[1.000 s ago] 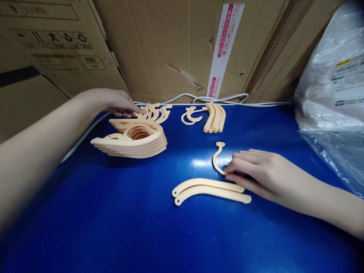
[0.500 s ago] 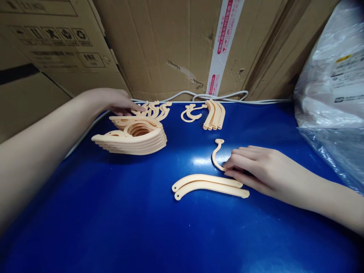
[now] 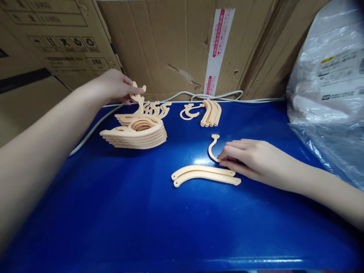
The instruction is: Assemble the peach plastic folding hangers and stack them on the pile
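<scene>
My left hand (image 3: 119,88) is closed on a beige forked hanger piece (image 3: 139,99), lifted upright at the back left. Its lower end is behind a stack of beige folded hangers (image 3: 136,136), so I cannot see whether it touches the table. Beside it lie several similar small curved pieces (image 3: 159,109). At the right, my right hand (image 3: 244,157) pinches the end of a beige hanger hook (image 3: 211,148) on the table. Just in front of that hand, two curved hanger arms (image 3: 204,175) lie side by side, their holed ends to the left.
Further back on the blue table (image 3: 142,220) are two loose hooks (image 3: 188,113) and a bundle of hanger arms (image 3: 211,113). A white cable (image 3: 182,93) runs along the back edge by cardboard boxes (image 3: 159,45). Clear plastic wrapping (image 3: 327,140) lies at the right.
My left hand has risen from the small pieces at the back, bringing one up with it. My right hand keeps its pinch on the hook. The whole view has shifted slightly.
</scene>
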`<action>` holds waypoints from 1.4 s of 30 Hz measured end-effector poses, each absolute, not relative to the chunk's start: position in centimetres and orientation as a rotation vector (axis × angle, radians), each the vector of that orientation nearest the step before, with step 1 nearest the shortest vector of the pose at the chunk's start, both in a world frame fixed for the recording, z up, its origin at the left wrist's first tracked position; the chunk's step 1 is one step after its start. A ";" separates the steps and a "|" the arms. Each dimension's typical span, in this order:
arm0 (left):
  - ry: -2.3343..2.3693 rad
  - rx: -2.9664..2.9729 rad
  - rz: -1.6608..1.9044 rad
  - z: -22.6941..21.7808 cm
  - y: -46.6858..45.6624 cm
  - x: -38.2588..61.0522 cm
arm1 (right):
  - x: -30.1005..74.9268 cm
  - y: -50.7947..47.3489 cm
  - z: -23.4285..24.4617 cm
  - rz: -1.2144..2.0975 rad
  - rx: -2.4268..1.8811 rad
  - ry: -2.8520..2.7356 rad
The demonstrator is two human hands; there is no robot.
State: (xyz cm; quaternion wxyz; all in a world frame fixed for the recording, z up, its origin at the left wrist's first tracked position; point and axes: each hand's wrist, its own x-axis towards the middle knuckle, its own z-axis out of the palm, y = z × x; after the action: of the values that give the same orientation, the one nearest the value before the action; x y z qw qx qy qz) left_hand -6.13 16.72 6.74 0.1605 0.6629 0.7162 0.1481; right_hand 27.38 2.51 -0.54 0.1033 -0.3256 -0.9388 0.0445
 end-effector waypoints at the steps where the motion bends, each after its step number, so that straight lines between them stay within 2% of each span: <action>1: 2.047 1.954 0.464 7.3 15.8 -5.8 | 27.4 2.4 -0.5 0.136 -0.980 -2.773; 7: 2.120 2.434 0.765 11.3 10.3 -2.7 | 28.0 2.1 -0.3 0.142 -1.066 -2.774; 11: 1.762 2.826 0.676 12.7 6.8 1.0 | 28.2 1.8 -0.1 0.157 -1.059 -2.787; 16: 1.010 2.850 0.201 10.1 5.0 5.5 | 28.4 1.5 0.1 0.184 -1.078 -2.777; 21: 1.003 2.825 -0.201 6.3 5.7 7.3 | 29.2 1.6 -0.3 0.219 -1.100 -2.786; 26: 1.010 2.818 -0.376 4.9 6.4 7.6 | 29.5 1.5 -0.4 0.245 -1.126 -2.780; 35: 1.072 3.016 -0.156 2.9 6.0 6.9 | 29.5 1.7 -0.5 0.237 -1.119 -2.769; 38: 1.194 3.059 0.034 2.3 4.6 5.9 | 29.5 1.7 -0.6 0.220 -1.113 -2.773; 42: 1.339 3.033 0.109 1.5 2.8 3.9 | 29.2 1.7 -0.6 0.114 -1.072 -2.780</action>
State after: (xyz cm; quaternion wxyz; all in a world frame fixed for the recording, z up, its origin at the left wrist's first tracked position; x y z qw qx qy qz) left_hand 3.92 2.82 1.48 -0.0874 0.9108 0.4021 0.0329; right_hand 29.18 1.67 -0.63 0.0798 -0.3585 -0.9293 0.0380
